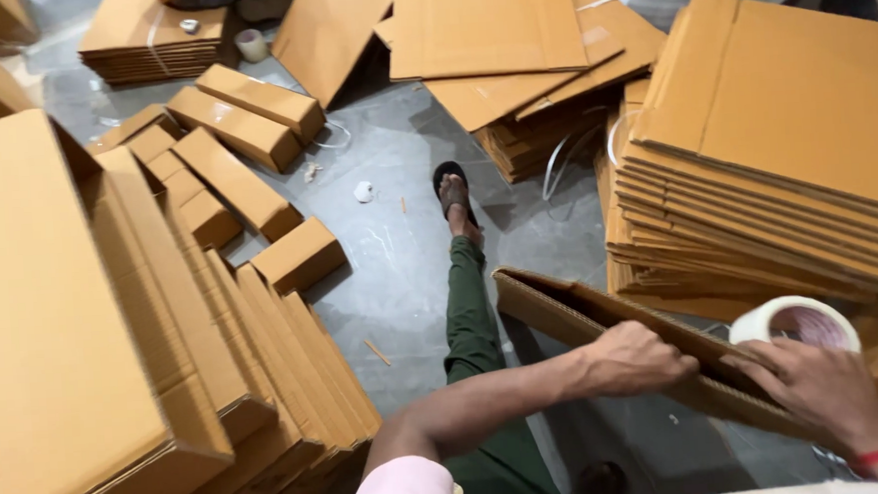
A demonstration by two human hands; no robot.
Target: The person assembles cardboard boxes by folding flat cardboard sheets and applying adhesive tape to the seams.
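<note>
While the long, half-folded cardboard box [603, 319] lies slanted across the lap, above the grey floor [399, 239], it is gripped from both sides. The left hand [637, 359] is laid over its upper edge, fingers [678, 367] curled and pressed together down the far face. The right hand [822, 387] is spread over the end nearest it, and a roll of clear tape [798, 322] sits just beyond those fingers, touching or nearly touching the knuckles; whether it is pinched cannot be told.

Corrugated board of this kind is judged light and fairly stiff along its flutes, yet easily creased where flaps hinge, so it is best taken at a folded edge or corner rather than mid-panel, where it would bow. Its surface is dry and matte, so little slipping is expected. The tape roll is judged rigid and light, best held through its core.

Beyond the fingertips, flat board stacks [785, 159] are piled; to the left of the left hand, finished small boxes [242, 117] and leaning stacks [113, 324] are seen.
</note>
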